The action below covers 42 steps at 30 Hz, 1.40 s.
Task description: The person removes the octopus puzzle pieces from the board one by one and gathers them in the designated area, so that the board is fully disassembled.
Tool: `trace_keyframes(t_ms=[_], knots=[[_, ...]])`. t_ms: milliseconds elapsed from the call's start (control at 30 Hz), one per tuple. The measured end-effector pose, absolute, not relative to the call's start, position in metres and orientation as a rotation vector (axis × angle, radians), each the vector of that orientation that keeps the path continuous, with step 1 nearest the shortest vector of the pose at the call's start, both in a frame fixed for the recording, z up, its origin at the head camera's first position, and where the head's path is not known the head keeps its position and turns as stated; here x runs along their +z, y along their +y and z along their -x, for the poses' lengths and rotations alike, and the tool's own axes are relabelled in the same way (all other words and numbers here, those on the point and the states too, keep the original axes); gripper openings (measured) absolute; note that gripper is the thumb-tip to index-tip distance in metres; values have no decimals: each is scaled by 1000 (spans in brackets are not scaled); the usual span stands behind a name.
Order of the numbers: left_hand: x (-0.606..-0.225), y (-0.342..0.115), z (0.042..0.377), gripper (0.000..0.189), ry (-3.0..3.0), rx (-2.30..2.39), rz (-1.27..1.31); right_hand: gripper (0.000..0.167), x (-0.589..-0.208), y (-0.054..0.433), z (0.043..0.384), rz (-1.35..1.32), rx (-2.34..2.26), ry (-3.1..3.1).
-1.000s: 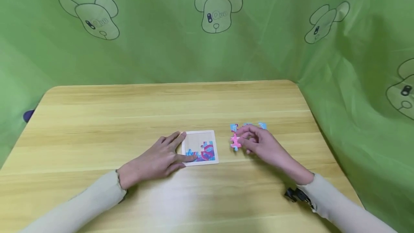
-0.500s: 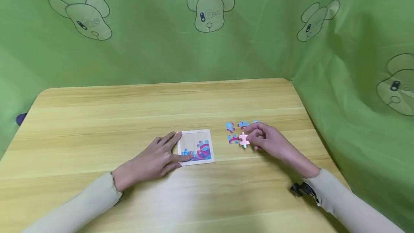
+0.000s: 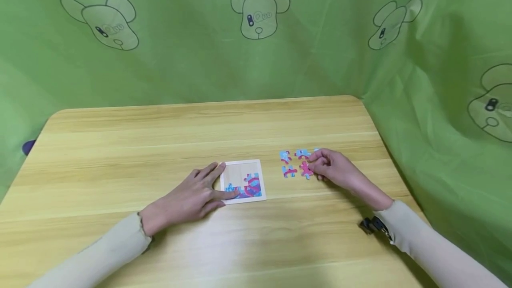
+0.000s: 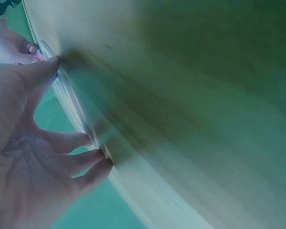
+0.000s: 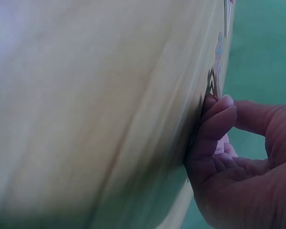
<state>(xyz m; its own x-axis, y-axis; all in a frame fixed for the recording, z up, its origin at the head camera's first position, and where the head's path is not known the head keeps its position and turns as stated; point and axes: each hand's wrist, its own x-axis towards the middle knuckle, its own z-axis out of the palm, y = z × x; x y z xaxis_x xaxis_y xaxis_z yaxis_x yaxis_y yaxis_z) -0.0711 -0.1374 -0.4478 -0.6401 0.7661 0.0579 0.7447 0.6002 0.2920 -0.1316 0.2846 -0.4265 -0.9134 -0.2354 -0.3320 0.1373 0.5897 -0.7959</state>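
Note:
A small square puzzle tray (image 3: 262,181) with a pale rim lies mid-table, its near and right parts filled with blue, purple and pink pieces. Fingers spread, my left hand (image 3: 194,197) rests across the tray's left side, one finger over the fitted pieces. To the right of the tray, my right hand (image 3: 334,170) pinches a pink puzzle piece (image 3: 306,169) between thumb and fingers, close over the table. In the right wrist view, the piece (image 5: 211,85) shows edge-on at the fingertips. The left wrist view shows the left fingertips at the tray's edge.
Loose puzzle pieces lie beside the right hand: one at the near left (image 3: 289,171), one at the far left (image 3: 285,157) and one at the back (image 3: 302,154). Another is partly hidden behind the hand. Green curtain (image 3: 184,66) borders the wooden table (image 3: 160,132).
My right hand has drawn the pink piece to the right, off the near-left loose piece, tilting it on the way. The left hand stays on the tray. The head view has shifted slightly.

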Motion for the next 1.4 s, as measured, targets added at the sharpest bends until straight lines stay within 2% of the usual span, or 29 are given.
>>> trace_keyframes(t_ms=[333, 667, 933, 1400], knots=[[-450, -139, 71, 39, 2750, 438, -1305, 21, -425, 283, 126, 137, -1139, 2666], [-446, -137, 72, 42, 2736, 432, -1304, 22, -414, 247, 107, 221, -1401, 2505], [-443, -128, 72, 53, 2769, 325, -1324, 31, -415, 198, 103, 400, -1363, 2360], [-444, -129, 71, 47, 2790, 343, -1260, 42, -432, 153, 108, 558, -1130, 2365]])
